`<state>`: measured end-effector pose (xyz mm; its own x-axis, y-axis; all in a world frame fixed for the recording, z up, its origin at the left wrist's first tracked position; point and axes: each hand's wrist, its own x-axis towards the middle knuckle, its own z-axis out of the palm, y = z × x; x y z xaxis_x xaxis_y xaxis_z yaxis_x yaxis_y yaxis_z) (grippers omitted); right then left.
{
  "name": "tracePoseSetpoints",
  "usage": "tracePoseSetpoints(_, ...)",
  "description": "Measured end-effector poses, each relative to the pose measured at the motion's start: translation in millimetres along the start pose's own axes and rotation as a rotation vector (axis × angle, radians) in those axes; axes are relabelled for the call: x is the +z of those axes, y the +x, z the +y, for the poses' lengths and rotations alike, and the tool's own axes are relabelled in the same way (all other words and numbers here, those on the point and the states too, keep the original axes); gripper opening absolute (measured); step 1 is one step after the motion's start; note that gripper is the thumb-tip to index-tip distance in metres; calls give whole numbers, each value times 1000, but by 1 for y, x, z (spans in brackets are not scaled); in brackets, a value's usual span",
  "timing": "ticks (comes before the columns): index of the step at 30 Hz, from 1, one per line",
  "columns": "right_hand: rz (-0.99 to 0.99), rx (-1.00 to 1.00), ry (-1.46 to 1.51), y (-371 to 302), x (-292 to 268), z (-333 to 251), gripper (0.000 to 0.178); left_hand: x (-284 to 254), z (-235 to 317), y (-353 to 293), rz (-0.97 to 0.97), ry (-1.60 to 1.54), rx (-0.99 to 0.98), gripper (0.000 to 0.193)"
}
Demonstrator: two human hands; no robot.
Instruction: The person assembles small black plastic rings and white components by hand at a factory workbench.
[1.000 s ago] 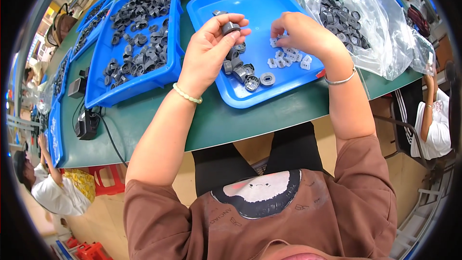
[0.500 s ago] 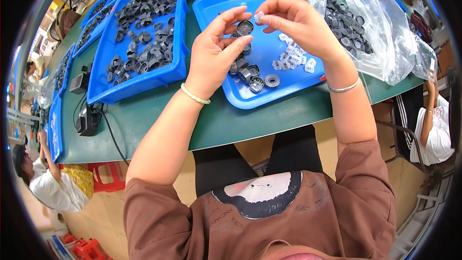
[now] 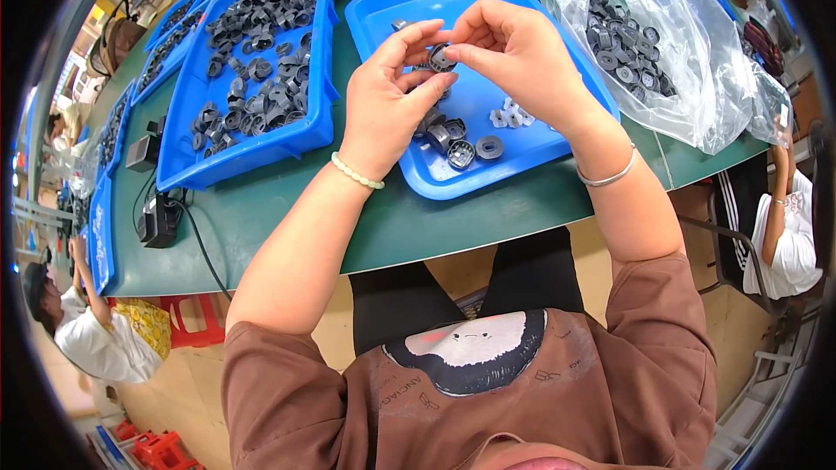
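Observation:
Over the blue tray (image 3: 409, 176), my left hand (image 3: 392, 91) pinches a dark grey round plastic cap (image 3: 441, 59) between thumb and fingers. My right hand (image 3: 514, 52) meets it there, with the thumb and bent fingers pressed together at the cap's open face. The small white plastic piece in its fingertips is now hidden. Below my hands several more dark grey caps (image 3: 461, 154) lie in the tray. Beside them, partly covered by my right hand, is a group of small white plastic pieces (image 3: 511, 114).
A deep blue bin (image 3: 252, 165) of dark grey caps stands on the left. At the right lies a clear plastic bag (image 3: 688, 78) with similar caps. A black adapter (image 3: 158, 222) and cable sit near the left table edge. Other people sit at both sides.
My right hand has moved left and slightly down, bringing the white piece to the cap in my left hand. The left hand has barely moved and keeps the cap.

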<state>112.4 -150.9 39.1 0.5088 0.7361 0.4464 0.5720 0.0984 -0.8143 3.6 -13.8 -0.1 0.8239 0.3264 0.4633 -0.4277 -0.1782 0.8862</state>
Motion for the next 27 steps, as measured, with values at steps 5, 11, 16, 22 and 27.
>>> tracePoseSetpoints(5,11,7,-28,0,4,1,9,-1,-2,0,-1,25,3,50)
tracePoseSetpoints(11,-33,14,-88,1,4,-4,13,-2,0,2,12,-36,-77,52)
tracePoseSetpoints(16,42,50,-114,3,5,9,22,-4,2,2,13,-176,-111,52)
tracePoseSetpoints(22,27,131,55,6,7,18,22,-7,4,2,0,-121,-140,50)
tracePoseSetpoints(27,-17,80,58,5,8,9,17,-6,4,3,75,-244,-205,39)
